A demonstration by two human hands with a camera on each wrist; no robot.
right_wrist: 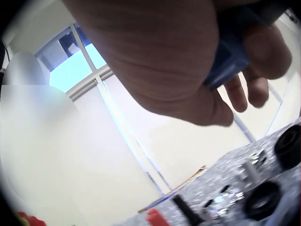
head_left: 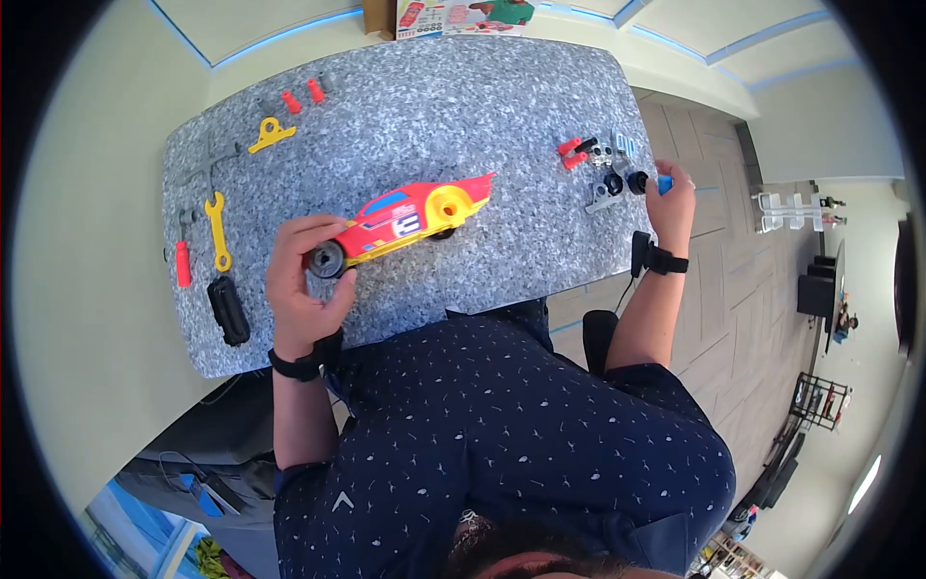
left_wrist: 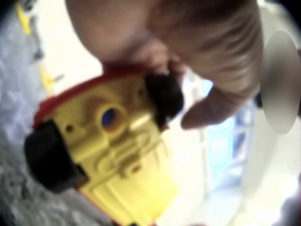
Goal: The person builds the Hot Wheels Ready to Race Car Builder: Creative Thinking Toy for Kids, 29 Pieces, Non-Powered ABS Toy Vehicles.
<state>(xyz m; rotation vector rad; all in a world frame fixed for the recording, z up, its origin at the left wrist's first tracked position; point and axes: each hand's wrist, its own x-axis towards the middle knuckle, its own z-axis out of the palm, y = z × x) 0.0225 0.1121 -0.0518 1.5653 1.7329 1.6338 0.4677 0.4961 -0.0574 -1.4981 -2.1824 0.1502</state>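
Observation:
My left hand (head_left: 301, 285) grips the front end of a red and yellow toy race car (head_left: 395, 220), fingers and thumb either side of its grey-hubbed front wheel (head_left: 327, 259). In the left wrist view the car's yellow underside (left_wrist: 136, 146) shows, with a black wheel (left_wrist: 51, 157) at each side. At the table's right edge, my right hand (head_left: 673, 205) holds a small blue plastic piece (right_wrist: 228, 61), partly hidden by the fingers. Just left of that hand are black wheels (head_left: 613, 184), silver parts (head_left: 602, 154) and red pieces (head_left: 571, 152).
Along the left of the speckled grey table (head_left: 482, 106) lie a yellow wrench (head_left: 218, 232), a red-handled tool (head_left: 183, 262), a black case-like part (head_left: 228, 311) and a yellow bracket (head_left: 271, 134). Red pegs (head_left: 315, 91) lie farther back. A printed box (head_left: 463, 17) stands behind the table.

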